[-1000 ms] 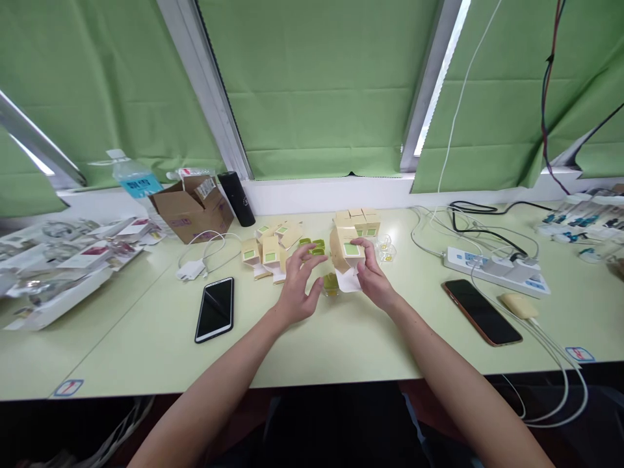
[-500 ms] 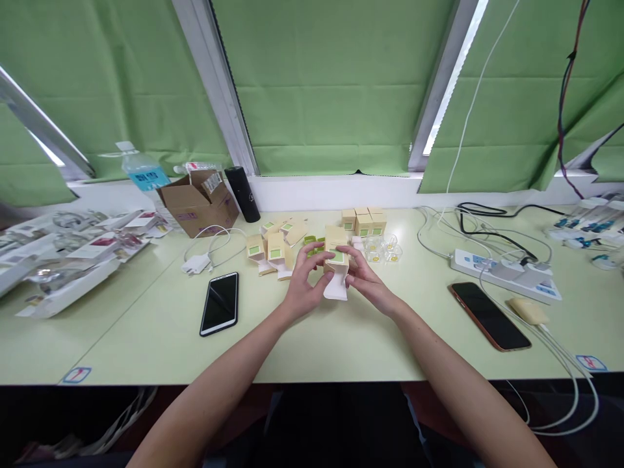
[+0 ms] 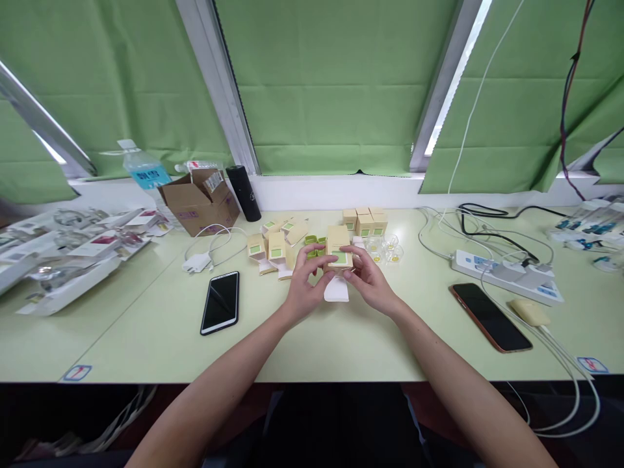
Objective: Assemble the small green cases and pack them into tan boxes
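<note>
Between my two hands is a small tan cardboard box with a green label, its white inner flap hanging down toward me. My left hand grips its left side, fingers over the label and thumb low near the flap. From the right, my right hand closes on the other side with fingers and thumb. Left of the box lie several flattened or part-folded tan boxes. Green pieces sit just behind my left fingers. Several clear round containers with yellow centres rest to the right.
Formed tan boxes stand at the back. A phone and a white charger lie left; another phone and a power strip with cables lie right. Behind are a brown carton and a black cylinder.
The box's tan front, open at the flap end before, now looks folded closer to shut, with less of the white flap showing. Both hands stay on it.
</note>
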The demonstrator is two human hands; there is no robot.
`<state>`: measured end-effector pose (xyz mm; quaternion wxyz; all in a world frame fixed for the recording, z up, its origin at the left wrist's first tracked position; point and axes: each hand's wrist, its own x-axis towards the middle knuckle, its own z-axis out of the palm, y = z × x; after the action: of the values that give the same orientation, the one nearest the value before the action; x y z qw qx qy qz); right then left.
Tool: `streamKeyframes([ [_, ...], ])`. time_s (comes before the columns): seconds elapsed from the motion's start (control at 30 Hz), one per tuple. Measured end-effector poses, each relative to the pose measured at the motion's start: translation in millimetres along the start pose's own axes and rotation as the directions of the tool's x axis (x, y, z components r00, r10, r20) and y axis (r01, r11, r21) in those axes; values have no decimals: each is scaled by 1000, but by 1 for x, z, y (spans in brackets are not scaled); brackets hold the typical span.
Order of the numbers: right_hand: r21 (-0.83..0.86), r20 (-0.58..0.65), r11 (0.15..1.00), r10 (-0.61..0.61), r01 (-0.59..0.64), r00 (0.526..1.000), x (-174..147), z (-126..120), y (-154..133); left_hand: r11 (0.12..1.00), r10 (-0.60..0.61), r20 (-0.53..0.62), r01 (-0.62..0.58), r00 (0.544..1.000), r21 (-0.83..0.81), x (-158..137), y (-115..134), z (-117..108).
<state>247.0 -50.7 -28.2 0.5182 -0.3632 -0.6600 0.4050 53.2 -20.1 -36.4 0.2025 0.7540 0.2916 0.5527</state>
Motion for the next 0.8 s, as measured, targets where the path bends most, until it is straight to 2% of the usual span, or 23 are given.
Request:
streamKeyframes([
  [0.13,-23,-16,1000,-4,4,1000,0,0,2,1000,-16,29,16,999,-1,-1,-2,-1],
  [0.37,11,-54,1000,-4,5,999,2,-1,1,989,45,245,-9,969,-145,0,-10,-10],
  [0.5,-8,-92,1000,-11,11,996,2,-1,1,992,24,322,17,946,-126,0,-7,-10],
  [0.8,-20,-81,1000,-4,3,997,3,1,4,977,-39,232,86,972,-195,-3,-11,-4],
])
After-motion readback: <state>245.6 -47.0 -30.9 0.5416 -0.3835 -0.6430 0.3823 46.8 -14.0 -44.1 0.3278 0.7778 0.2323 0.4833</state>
